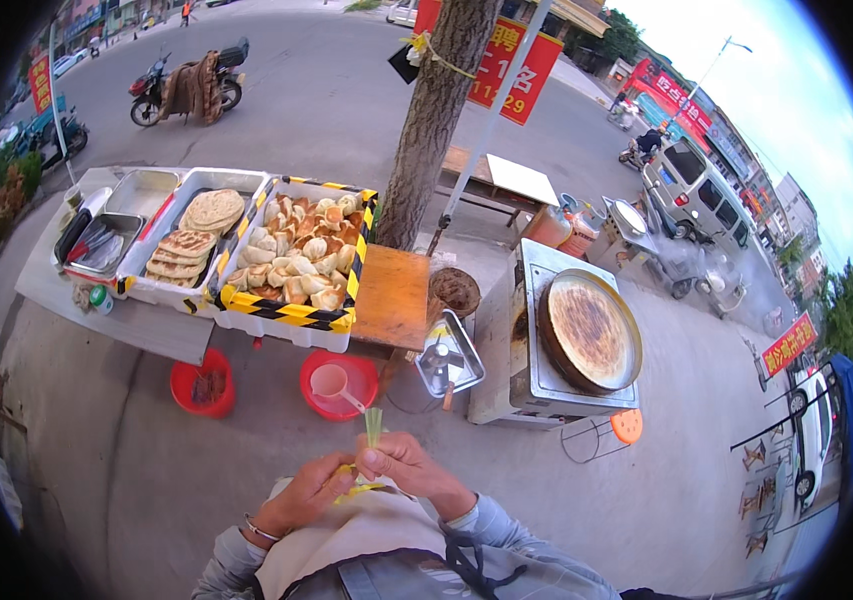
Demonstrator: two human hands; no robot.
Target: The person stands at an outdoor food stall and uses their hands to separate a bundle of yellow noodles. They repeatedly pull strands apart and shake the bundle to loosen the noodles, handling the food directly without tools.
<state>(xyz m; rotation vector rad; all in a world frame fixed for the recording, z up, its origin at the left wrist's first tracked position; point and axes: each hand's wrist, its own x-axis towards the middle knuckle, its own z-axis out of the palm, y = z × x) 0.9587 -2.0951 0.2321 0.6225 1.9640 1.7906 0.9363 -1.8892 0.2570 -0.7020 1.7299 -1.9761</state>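
Note:
Close in front of my apron, my two hands come together. My right hand (406, 465) pinches a small pale green bundle (373, 424), whose thin strands stick up above the fingers; I cannot tell whether it is plant stalks or plastic. My left hand (311, 492) is closed beside it, with a bracelet on its wrist. What the left fingers hold is hidden, though a bit of something yellow (354, 490) shows below both hands.
Ahead left, a table (171, 333) carries flatbreads (214, 212) and a tray of golden buns (296, 245). Below stand red buckets (202, 384), one with a pink dipper (329, 380). At right, a stove (506, 385) bears a round pan (591, 330) near a tree trunk (436, 120).

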